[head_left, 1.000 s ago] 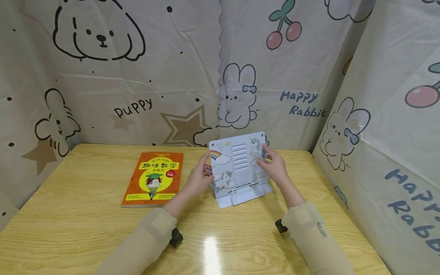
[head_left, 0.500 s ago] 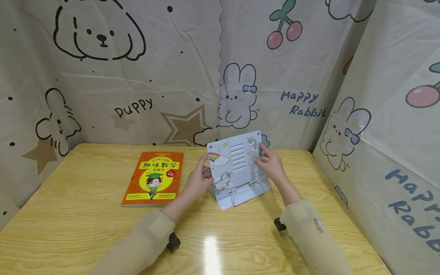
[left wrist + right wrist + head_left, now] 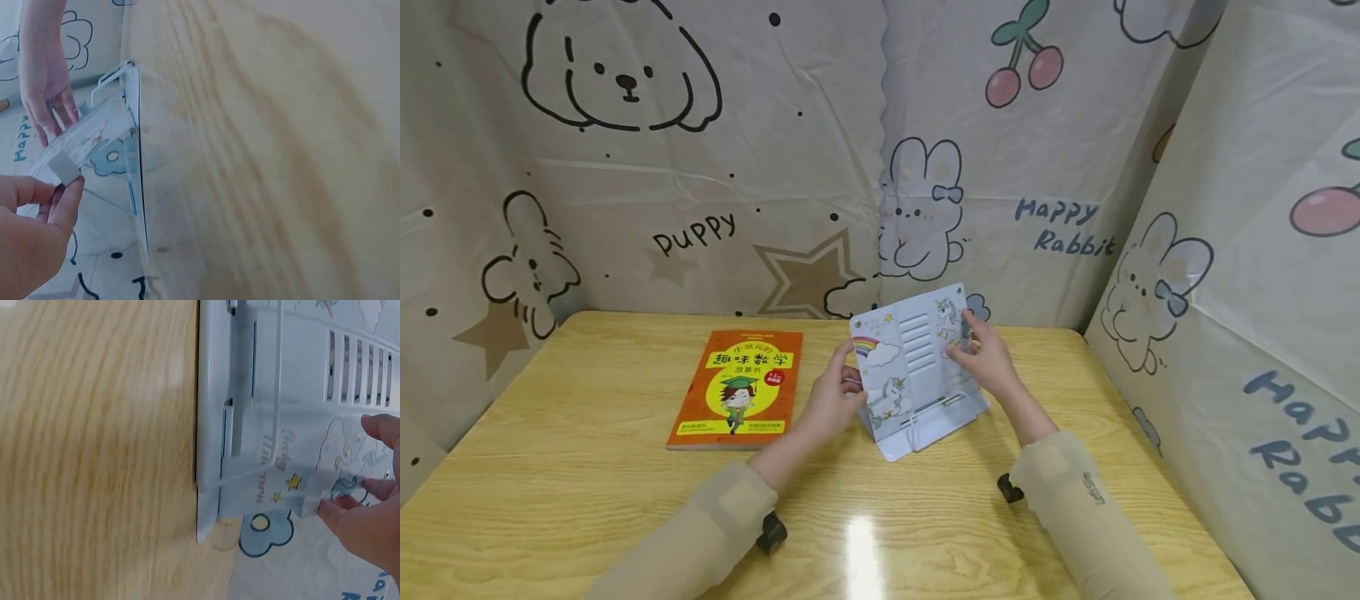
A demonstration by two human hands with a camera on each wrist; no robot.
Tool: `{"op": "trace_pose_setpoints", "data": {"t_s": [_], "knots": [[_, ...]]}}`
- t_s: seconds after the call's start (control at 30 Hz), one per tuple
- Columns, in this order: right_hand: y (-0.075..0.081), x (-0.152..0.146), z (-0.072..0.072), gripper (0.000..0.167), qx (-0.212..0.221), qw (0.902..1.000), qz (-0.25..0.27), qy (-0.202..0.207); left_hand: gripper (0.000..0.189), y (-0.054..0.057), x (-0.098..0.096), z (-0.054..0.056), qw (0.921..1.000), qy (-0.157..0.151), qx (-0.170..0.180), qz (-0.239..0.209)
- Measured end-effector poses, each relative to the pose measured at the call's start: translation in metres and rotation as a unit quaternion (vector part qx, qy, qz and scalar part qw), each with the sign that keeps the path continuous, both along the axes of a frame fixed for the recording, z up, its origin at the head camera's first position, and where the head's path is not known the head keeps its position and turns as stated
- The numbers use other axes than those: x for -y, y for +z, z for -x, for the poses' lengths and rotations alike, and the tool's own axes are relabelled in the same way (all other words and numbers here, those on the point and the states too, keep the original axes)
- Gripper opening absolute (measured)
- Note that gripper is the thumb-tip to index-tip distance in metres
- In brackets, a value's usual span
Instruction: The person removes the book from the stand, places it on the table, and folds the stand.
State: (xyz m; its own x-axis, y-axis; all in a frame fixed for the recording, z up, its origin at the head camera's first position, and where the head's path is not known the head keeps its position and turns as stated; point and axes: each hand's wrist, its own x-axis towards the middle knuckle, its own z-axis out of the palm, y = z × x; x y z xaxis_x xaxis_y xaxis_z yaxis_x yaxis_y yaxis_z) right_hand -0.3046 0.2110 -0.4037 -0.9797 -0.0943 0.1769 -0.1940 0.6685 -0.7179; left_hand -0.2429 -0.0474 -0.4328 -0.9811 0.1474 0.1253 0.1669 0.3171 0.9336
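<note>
A pale blue book stand (image 3: 917, 375) with unicorns, a rainbow and slots stands propped on the table, turned slightly to one side. Along its lower ledge runs a wire page holder (image 3: 279, 387). My left hand (image 3: 835, 393) grips the stand's left edge, thumb in front and fingers partly hidden behind; the left wrist view shows it pinching that edge. On the opposite edge, my right hand (image 3: 990, 358) holds the panel with its thumb on the front face. In the right wrist view its fingertips (image 3: 330, 511) meet the edge near the printed unicorn.
An orange book (image 3: 737, 392) with a cartoon figure in a green graduation cap lies flat on the wooden table (image 3: 580, 467), left of the stand. Behind the table hangs a printed cloth (image 3: 805, 167), and another stretch of it closes off the right side.
The book stand has turned a little, its right side going back and its lower left corner coming forward. Both hands have shifted slightly left with it, still holding its edges.
</note>
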Motion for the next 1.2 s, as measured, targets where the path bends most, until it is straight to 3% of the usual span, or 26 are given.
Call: {"op": "trace_pose_setpoints", "data": {"t_s": [0.17,0.33,0.47,0.6,0.83,1.2], "knots": [[-0.001,0.009,-0.01,0.085,-0.021,0.9992,-0.03,-0.018,0.076,0.008,0.009,0.008,0.9998,-0.018,0.011,0.002],[-0.003,0.026,-0.025,0.091,-0.038,0.9987,0.007,-0.032,0.076,0.025,0.02,0.017,0.9983,-0.049,0.023,-0.023],[-0.002,0.038,-0.034,0.096,-0.031,0.9987,0.013,-0.039,0.074,0.038,0.028,0.024,0.996,-0.082,0.0,-0.037],[-0.002,0.049,-0.039,0.102,-0.023,0.9987,0.016,-0.043,0.074,0.046,0.033,0.031,0.9941,-0.104,-0.025,-0.02],[-0.01,0.058,-0.04,0.106,-0.032,0.9985,0.003,-0.045,0.064,0.048,0.037,0.038,0.9923,-0.117,-0.039,0.01],[-0.01,0.066,-0.037,0.103,-0.017,0.9983,0.005,-0.056,0.056,0.049,0.034,0.038,0.9923,-0.12,-0.03,-0.009]]}}
